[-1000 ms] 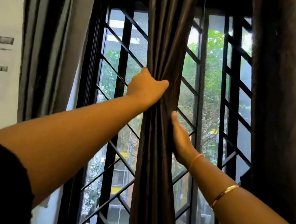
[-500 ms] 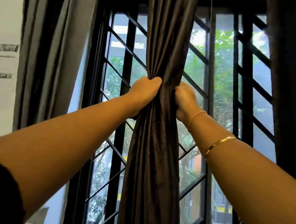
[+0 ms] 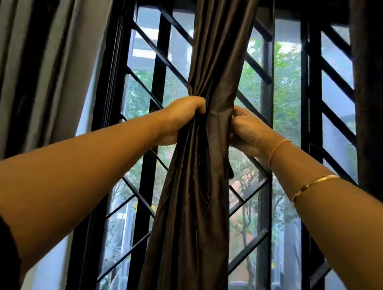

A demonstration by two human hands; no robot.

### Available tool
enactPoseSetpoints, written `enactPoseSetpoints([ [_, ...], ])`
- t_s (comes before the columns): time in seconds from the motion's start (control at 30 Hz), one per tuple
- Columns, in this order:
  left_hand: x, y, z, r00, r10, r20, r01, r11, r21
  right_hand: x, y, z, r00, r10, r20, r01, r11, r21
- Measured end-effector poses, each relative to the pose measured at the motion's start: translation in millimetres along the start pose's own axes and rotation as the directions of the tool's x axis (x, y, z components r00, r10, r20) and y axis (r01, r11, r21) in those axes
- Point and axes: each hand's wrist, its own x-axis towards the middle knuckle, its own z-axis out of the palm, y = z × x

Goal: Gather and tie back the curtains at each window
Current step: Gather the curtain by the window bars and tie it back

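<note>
With the window grille [image 3: 153, 141] spanning the far wall, hanging dead centre: the dark curtain [image 3: 194, 203], bunched tight at mid-height. Clamped on its left edge, left hand [image 3: 179, 120]; on its right, right hand [image 3: 247, 134]. Best squeezed evenly, folds kept together, before tying.

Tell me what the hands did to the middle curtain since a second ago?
The right hand rose beside the left hand and closed its fingers on the brown curtain, squeezing it narrower. The left hand kept its grip. The side curtains and window bars stayed put.
</note>
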Motion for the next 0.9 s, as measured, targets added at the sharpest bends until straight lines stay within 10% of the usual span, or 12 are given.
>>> enactPoseSetpoints([
  [0.3,10.6,-8.8,-6.3,0.997,0.076,-0.010,-0.075,0.995,0.069,-4.2,-4.2,-8.1,0.991,0.000,-0.134,-0.052,0.923,-0.382],
  [0.57,8.5,-12.0,-10.1,0.983,0.142,-0.116,-0.141,0.990,0.017,-10.4,-2.7,-21.1,0.987,0.085,-0.137,-0.096,0.993,-0.072],
  [0.77,7.1,-10.0,-11.7,0.992,0.093,-0.083,-0.099,0.992,-0.080,-18.5,-3.8,-31.9,0.986,0.106,-0.129,-0.143,0.933,-0.331],
  [0.9,7.4,-9.6,-7.3,0.993,0.084,-0.086,-0.092,0.990,-0.105,-21.6,-7.7,-31.6,0.986,0.067,-0.151,-0.097,0.975,-0.199],
])
